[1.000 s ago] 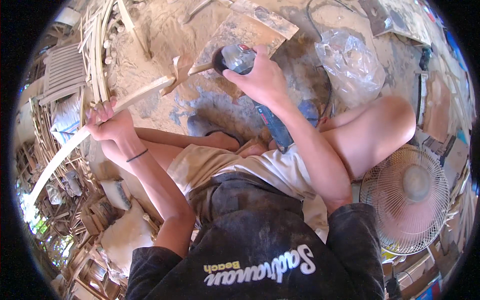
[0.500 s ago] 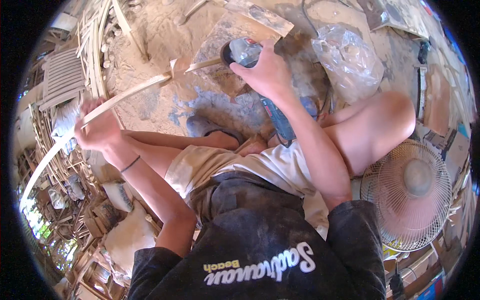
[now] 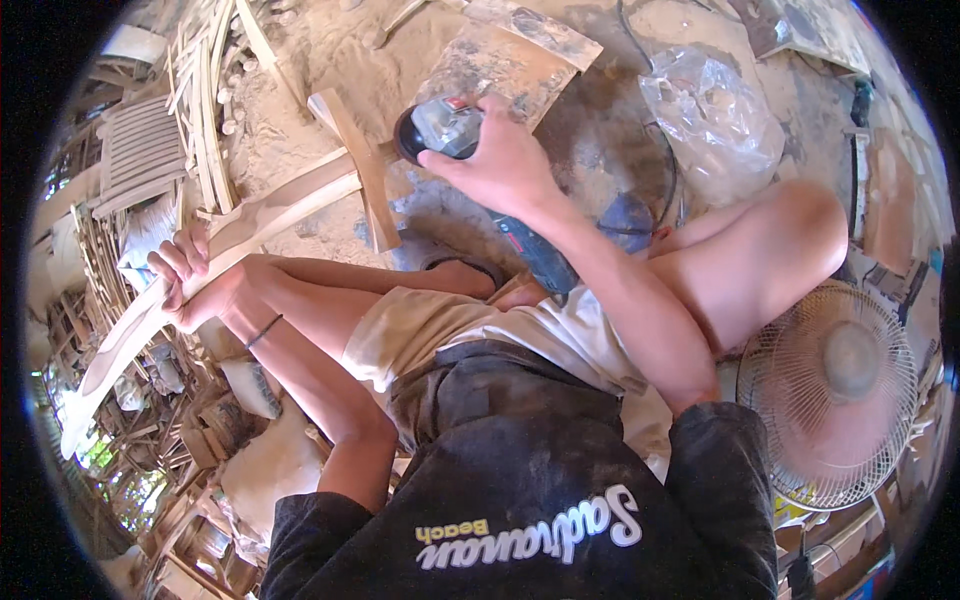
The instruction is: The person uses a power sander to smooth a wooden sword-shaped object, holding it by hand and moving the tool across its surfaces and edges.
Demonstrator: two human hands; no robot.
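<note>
A curved pale wooden sword (image 3: 285,208) with a crosspiece guard stretches from the lower left toward the middle. My left hand (image 3: 200,283) is closed around its blade, the broad face showing. In my right hand (image 3: 505,165) is an angle grinder (image 3: 448,127), gripped by its grey head; its blue body slants down toward my lap. The grinder's dark round disc is beside the sword's grip, just past the guard. Whether disc and wood touch, I cannot tell. The far end of the grip is hidden behind the grinder.
A dusty board (image 3: 530,65) lies on the sandy floor ahead. To its right are a clear plastic bag (image 3: 715,125) and a dark cable (image 3: 668,165). A caged fan (image 3: 830,390) stands by my right knee. Wood strips (image 3: 205,130) and a slatted panel (image 3: 140,155) lie at left.
The sword has rolled from edge-on to broad face up, and its guard now shows clearly. My right hand and the grinder have shifted left and slightly nearer.
</note>
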